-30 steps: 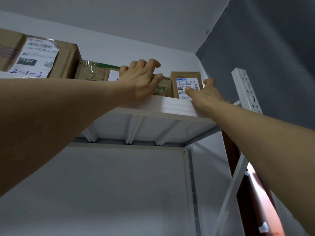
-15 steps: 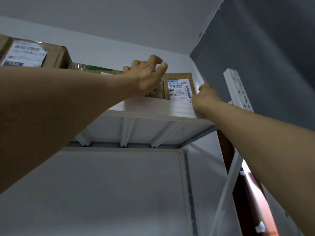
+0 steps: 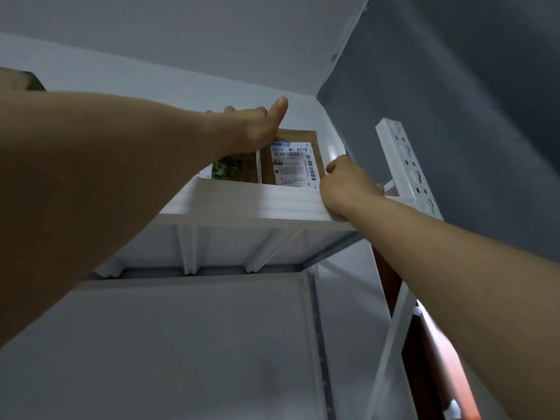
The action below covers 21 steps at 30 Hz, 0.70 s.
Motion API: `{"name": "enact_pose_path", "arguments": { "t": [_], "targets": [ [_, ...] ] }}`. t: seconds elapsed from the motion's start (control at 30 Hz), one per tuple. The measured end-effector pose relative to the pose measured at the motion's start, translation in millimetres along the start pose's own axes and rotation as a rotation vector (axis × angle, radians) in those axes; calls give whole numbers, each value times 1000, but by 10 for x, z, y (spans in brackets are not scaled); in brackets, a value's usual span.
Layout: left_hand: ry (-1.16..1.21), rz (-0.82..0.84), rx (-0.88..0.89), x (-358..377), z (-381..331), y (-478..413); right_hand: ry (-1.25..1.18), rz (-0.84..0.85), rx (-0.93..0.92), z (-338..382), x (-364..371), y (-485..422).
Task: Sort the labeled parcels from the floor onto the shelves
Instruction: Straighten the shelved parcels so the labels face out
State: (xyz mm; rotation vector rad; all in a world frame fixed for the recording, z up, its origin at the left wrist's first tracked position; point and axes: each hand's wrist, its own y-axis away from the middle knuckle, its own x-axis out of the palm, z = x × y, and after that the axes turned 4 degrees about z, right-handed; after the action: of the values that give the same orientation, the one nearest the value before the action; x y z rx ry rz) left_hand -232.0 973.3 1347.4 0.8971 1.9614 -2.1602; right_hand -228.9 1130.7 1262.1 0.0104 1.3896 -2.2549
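Note:
On the top white shelf (image 3: 257, 200) stands a small brown parcel (image 3: 292, 165) with a white barcode label facing me. Left of it sits a brown parcel with green print (image 3: 231, 169), partly behind my left arm. My left hand (image 3: 251, 128) reaches over the tops of these parcels, fingers stretched back out of sight and thumb raised. My right hand (image 3: 348, 186) lies at the shelf's front right corner with its fingers curled, a knuckle against the small parcel's lower right edge. I see nothing held in it.
A white slotted upright post (image 3: 406, 165) rises just right of my right hand. A dark grey wall (image 3: 454, 86) closes the right side and the ceiling is close above. A corner of another brown box (image 3: 33, 83) shows at far left.
My view has tilted and swung so the left boxes slid out of sight. My left hand rose and stretched further back. My right hand left the small parcel's label and curled at the shelf corner.

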Motion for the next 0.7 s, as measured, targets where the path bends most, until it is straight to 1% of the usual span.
{"name": "enact_pose_path", "arguments": {
  "t": [0.13,0.2,0.33,0.5,0.7],
  "targets": [
    [-23,-123,78,-43,-15,-120,-37,-16,-26,-35,24,4],
    [-22,-155,98,-68,15,-145,-45,-35,-44,-58,45,-2],
    [-45,-129,85,-46,116,-145,-79,-57,-50,-68,63,-28],
    [3,-132,111,-37,199,-134,-121,-40,-33,-67,58,-46],
    [27,-161,117,-79,207,-72,-91,-134,-66,-112,97,-32]
  ]
}}
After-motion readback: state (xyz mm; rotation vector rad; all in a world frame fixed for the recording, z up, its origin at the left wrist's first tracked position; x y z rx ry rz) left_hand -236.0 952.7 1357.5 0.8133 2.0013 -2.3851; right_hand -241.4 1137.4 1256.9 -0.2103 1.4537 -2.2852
